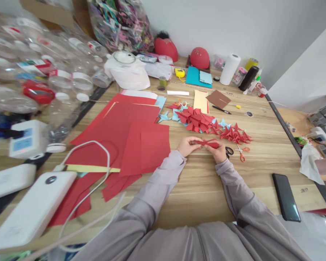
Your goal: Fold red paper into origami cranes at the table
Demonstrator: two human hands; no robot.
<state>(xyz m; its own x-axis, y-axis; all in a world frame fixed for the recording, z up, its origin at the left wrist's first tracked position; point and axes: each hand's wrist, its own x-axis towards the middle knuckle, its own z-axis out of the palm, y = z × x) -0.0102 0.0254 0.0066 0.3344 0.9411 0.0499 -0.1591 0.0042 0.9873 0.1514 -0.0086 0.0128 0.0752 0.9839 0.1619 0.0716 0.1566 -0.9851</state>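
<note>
A small folded red paper piece (pixel 207 143) is stretched between my two hands above the wooden table. My left hand (pixel 188 145) pinches its left end, and my right hand (pixel 219 151) grips its right end. Just beyond them lies a long heap of folded red paper pieces (pixel 197 119), with light blue ones (pixel 165 116) among and beside it. Black-handled scissors (pixel 229 151) and orange-handled scissors (pixel 242 152) rest right of my right hand. Large red paper sheets (pixel 125 127) are stacked left of my left hand.
Plastic bottles (pixel 60 81) crowd the left side, near white power banks (pixel 40 210) and a white cable (pixel 108 163). A black phone (pixel 286 197) lies at right. Brown paper (pixel 218 99), a pen (pixel 221 110) and a white roll (pixel 230 69) are farther back.
</note>
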